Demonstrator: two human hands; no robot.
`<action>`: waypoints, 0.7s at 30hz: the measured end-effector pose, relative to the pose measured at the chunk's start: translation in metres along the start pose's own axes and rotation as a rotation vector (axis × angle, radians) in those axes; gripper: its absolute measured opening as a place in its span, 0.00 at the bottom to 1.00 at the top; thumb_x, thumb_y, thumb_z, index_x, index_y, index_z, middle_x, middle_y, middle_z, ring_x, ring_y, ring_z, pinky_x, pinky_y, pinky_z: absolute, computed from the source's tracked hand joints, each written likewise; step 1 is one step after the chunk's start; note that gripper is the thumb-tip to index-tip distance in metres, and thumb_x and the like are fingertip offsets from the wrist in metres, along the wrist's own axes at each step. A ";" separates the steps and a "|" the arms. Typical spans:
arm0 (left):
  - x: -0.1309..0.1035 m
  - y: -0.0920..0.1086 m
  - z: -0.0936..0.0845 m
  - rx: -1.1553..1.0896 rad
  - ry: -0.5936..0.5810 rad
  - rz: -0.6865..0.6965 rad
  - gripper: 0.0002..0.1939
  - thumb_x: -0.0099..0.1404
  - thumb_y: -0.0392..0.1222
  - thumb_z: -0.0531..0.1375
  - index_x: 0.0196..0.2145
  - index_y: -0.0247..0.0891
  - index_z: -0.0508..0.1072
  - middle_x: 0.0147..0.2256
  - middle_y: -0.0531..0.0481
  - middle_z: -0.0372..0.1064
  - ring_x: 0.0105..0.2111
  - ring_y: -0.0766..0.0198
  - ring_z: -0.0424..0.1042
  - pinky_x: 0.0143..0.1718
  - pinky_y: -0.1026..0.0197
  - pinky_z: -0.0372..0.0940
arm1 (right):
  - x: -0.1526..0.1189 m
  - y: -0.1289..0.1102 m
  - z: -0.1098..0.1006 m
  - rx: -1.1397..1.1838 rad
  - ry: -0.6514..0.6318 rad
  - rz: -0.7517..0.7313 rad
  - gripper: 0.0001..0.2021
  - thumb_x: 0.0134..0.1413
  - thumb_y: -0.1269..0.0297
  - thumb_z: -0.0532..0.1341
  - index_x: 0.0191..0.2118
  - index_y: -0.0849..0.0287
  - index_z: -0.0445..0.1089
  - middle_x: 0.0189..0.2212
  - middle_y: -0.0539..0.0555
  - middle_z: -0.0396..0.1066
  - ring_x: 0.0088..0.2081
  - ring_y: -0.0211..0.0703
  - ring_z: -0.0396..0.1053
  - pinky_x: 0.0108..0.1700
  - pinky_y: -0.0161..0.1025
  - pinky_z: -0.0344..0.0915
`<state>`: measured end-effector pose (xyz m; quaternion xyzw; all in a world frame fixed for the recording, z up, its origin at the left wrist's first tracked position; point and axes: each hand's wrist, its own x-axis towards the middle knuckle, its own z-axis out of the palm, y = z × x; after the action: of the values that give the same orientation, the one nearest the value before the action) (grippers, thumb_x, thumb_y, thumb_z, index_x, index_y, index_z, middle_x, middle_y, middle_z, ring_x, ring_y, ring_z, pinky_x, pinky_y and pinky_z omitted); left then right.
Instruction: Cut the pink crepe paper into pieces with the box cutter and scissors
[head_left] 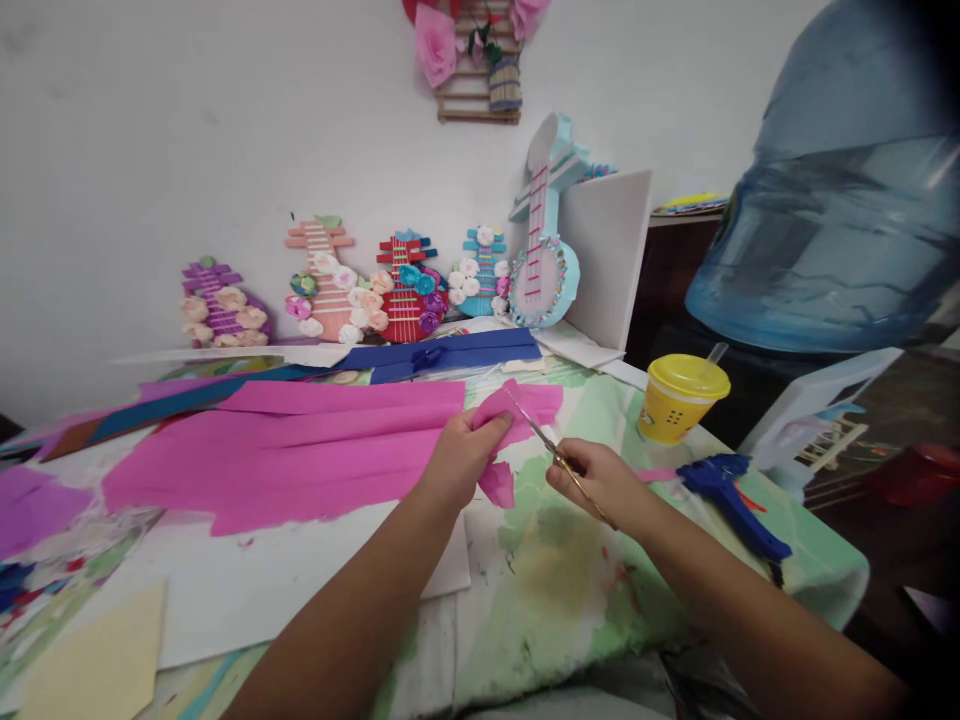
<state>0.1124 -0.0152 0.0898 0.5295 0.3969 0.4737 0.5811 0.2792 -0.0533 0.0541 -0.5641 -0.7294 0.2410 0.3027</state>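
My left hand (466, 455) pinches a small piece of pink crepe paper (496, 402) between thumb and fingers, just right of the table's middle. My right hand (596, 478) is closed round the handles of a pair of scissors (556, 450) with gold-coloured handles. Their blades point up and left, and the tip lies at the edge of the held pink paper; whether they are cutting into it I cannot tell. A large pink crepe paper sheet (300, 450) spreads flat to the left of my left hand, partly over a white board (225, 590).
Right of my right hand lies a blue glue gun (735, 505), with a yellow lidded cup (681, 400) behind it. Paper-flowered model instruments (405, 295) lean along the wall. A big water bottle (832, 200) stands at the right. Blue paper (457, 350) lies at the back.
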 end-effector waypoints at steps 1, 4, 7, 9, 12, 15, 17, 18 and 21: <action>-0.001 0.002 0.000 0.002 0.012 -0.003 0.12 0.48 0.46 0.61 0.23 0.33 0.68 0.16 0.57 0.58 0.17 0.72 0.57 0.18 0.69 0.53 | 0.001 -0.001 0.001 0.005 -0.003 0.002 0.18 0.47 0.49 0.51 0.21 0.59 0.52 0.18 0.45 0.48 0.21 0.32 0.47 0.23 0.32 0.47; -0.003 0.005 -0.002 -0.001 0.051 -0.015 0.11 0.48 0.46 0.61 0.24 0.34 0.68 0.15 0.58 0.56 0.15 0.72 0.56 0.16 0.69 0.51 | 0.003 -0.006 0.006 0.030 -0.004 0.006 0.17 0.47 0.49 0.51 0.21 0.59 0.52 0.18 0.45 0.48 0.21 0.32 0.48 0.23 0.32 0.48; -0.001 0.004 -0.005 0.008 0.014 0.007 0.12 0.48 0.46 0.61 0.21 0.34 0.66 0.14 0.59 0.53 0.15 0.73 0.53 0.16 0.69 0.49 | 0.008 -0.012 0.010 0.069 0.013 -0.014 0.17 0.48 0.49 0.50 0.22 0.59 0.53 0.18 0.45 0.48 0.21 0.32 0.48 0.23 0.32 0.49; 0.001 0.001 -0.007 0.000 -0.025 0.018 0.12 0.48 0.46 0.61 0.20 0.35 0.65 0.14 0.59 0.52 0.15 0.74 0.52 0.16 0.69 0.48 | 0.012 -0.017 0.012 0.084 0.031 -0.042 0.17 0.48 0.49 0.50 0.23 0.59 0.54 0.18 0.45 0.49 0.22 0.32 0.48 0.23 0.32 0.49; 0.003 0.000 -0.011 -0.069 -0.061 0.009 0.12 0.47 0.46 0.61 0.21 0.35 0.64 0.14 0.60 0.51 0.14 0.74 0.51 0.16 0.69 0.46 | 0.018 -0.025 0.013 0.094 0.041 -0.076 0.17 0.48 0.49 0.50 0.23 0.59 0.54 0.18 0.45 0.49 0.21 0.32 0.48 0.23 0.32 0.49; 0.004 0.003 -0.014 -0.120 -0.088 0.001 0.14 0.47 0.46 0.61 0.19 0.36 0.61 0.13 0.61 0.49 0.14 0.75 0.49 0.15 0.69 0.44 | 0.023 -0.031 0.016 0.101 0.040 -0.079 0.18 0.48 0.48 0.50 0.22 0.59 0.52 0.18 0.45 0.49 0.21 0.31 0.48 0.22 0.32 0.49; 0.005 0.006 -0.016 -0.138 -0.097 -0.002 0.14 0.46 0.46 0.61 0.18 0.36 0.60 0.12 0.61 0.48 0.13 0.75 0.48 0.15 0.69 0.44 | 0.026 -0.034 0.018 0.104 0.046 -0.075 0.18 0.48 0.48 0.50 0.23 0.59 0.52 0.18 0.45 0.49 0.21 0.31 0.48 0.22 0.32 0.49; 0.005 0.007 -0.017 -0.146 -0.098 -0.003 0.14 0.46 0.46 0.62 0.18 0.36 0.60 0.12 0.61 0.47 0.13 0.75 0.48 0.15 0.69 0.44 | 0.027 -0.035 0.020 0.098 0.053 -0.078 0.17 0.48 0.48 0.50 0.23 0.59 0.53 0.18 0.45 0.49 0.21 0.31 0.49 0.22 0.32 0.49; 0.007 0.011 -0.022 -0.147 -0.104 -0.015 0.13 0.45 0.45 0.62 0.19 0.36 0.61 0.12 0.61 0.48 0.12 0.76 0.48 0.14 0.70 0.44 | 0.029 -0.037 0.022 0.048 0.083 -0.091 0.17 0.48 0.49 0.50 0.23 0.59 0.54 0.18 0.45 0.51 0.21 0.32 0.49 0.22 0.31 0.48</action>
<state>0.0913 -0.0033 0.0980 0.5065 0.3344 0.4690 0.6416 0.2334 -0.0345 0.0688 -0.5324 -0.7351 0.2209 0.3569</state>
